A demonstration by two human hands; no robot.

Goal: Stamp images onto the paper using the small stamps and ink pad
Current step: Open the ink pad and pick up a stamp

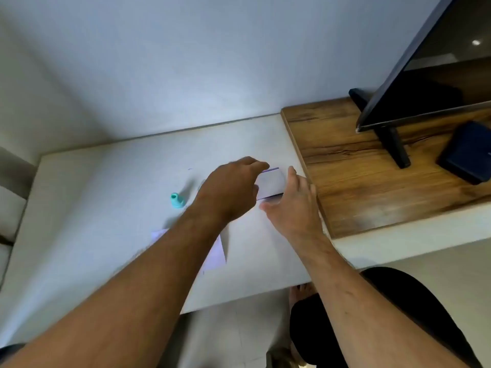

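A small clear box with a purple edge, the ink pad (270, 181), lies on the white table (93, 203) near the wooden shelf. My left hand (231, 189) grips its left side with curled fingers and thumb. On the box's right side my right hand (295, 205) holds it between straight fingers and thumb. A small teal stamp (177, 200) stands upright to the left of my left hand. A white sheet of paper (215, 254) lies nearer the table's front, mostly hidden under my left forearm.
A raised wooden shelf (372, 168) adjoins the table on the right and carries a dark screen on a stand (425, 75) and a dark blue box (470, 152). A wall runs behind the table. The table's front edge is near my knees.
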